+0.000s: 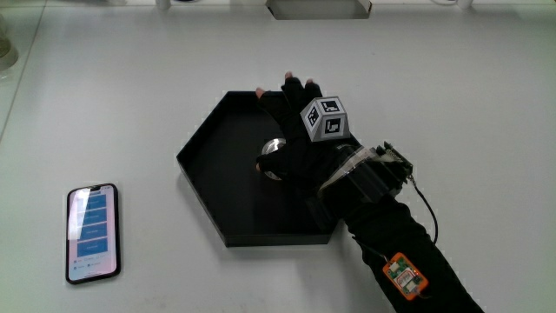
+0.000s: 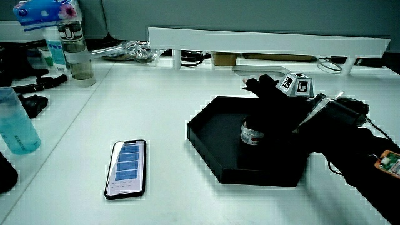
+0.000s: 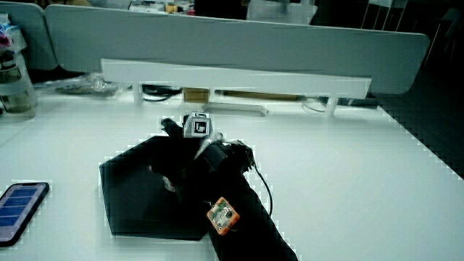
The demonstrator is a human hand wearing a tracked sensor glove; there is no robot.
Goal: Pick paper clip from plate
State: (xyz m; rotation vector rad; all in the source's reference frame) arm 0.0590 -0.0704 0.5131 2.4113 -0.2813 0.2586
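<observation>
In the main view, the black-gloved hand with its patterned cube reaches over the black hexagonal plastic plate. Its thumb and fingers close round a small silvery metal clip in the plate's middle. A smartphone with a lit blue screen lies on the white table, well apart from the plate. In a side view the hand wraps a small cylindrical item over the plate. In a side view the hand hides that item above the plate.
</observation>
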